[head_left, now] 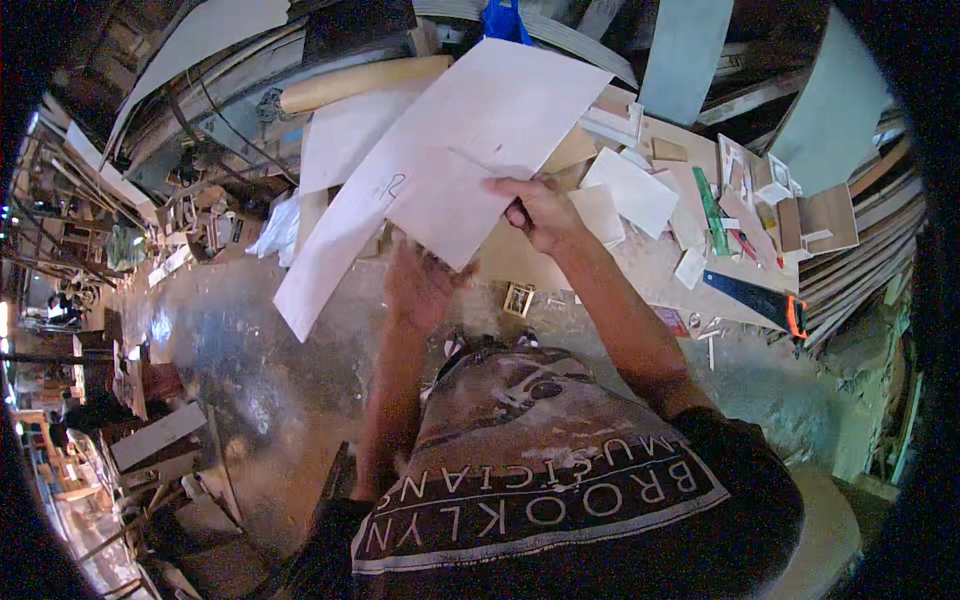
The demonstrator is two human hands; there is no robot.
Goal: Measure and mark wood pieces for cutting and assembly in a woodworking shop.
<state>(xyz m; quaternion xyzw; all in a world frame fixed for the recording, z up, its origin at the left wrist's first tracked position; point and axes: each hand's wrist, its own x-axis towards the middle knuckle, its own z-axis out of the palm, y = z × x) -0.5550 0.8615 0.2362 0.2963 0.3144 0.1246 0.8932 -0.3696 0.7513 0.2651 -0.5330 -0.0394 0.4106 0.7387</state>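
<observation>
The shirt point(560, 430) is nearest, dark with a pale print. The left hand point(425, 285) is raised at the near edge of the white sheet point(475, 140); it is blurred, and whether its fingers grip or only touch cannot be told. The right hand point(542, 212) is at the sheet's right edge, thumb flat on the upper face and the other fingers curled in at that edge, gripping it. The sheet is held slantwise over the surface point(650, 262), far end to the right. A narrow white strip point(325, 270) with a penned mark extends on its near left side; whether this is the same piece cannot be determined.

A small frame point(518, 299) lies just nearer than the sheet, to its right. A handsaw point(745, 297), dark-bladed with an orange handle, lies well to the sheet's right. Loose white pieces point(635, 195) and a green tool point(711, 212) are also right of it, the pieces closer. Left of the sheet is a white bag point(280, 228). A tan roll point(365, 83) lies beyond it on the left; a blue item point(507, 20) shows past its far end.
</observation>
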